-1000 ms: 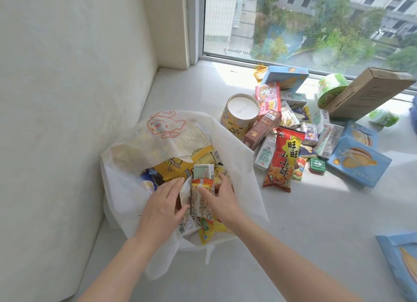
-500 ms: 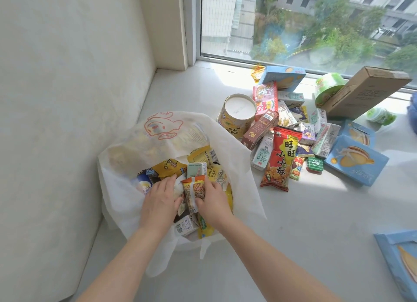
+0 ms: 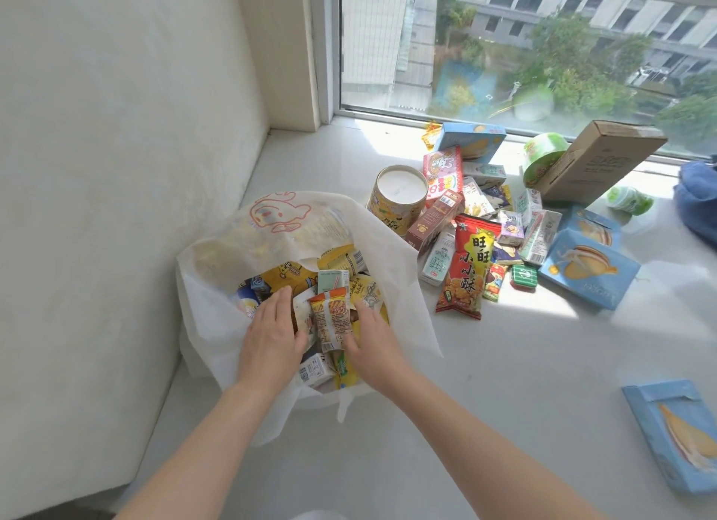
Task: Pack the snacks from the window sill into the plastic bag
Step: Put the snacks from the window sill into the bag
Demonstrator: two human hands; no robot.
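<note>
Both forearms reach in from the lower edge toward the white plastic bag, which lies open at about 9 o'clock on the window sill, close against the wall. The left hand lies flat, fingers straight and together, pressing on the snacks inside the bag. The right hand rests opposite it, fingers slightly bent against an orange-and-white packet standing between the two hands; whether it actually grips the packet cannot be told. The bag's rim is folded back around both wrists. At 2 o'clock, well apart from the bag, the unpacked pile spreads toward the window, with a red pouch nearest the bag. Bare sill lies at 4 o'clock, up to a blue box at the right edge.
</note>
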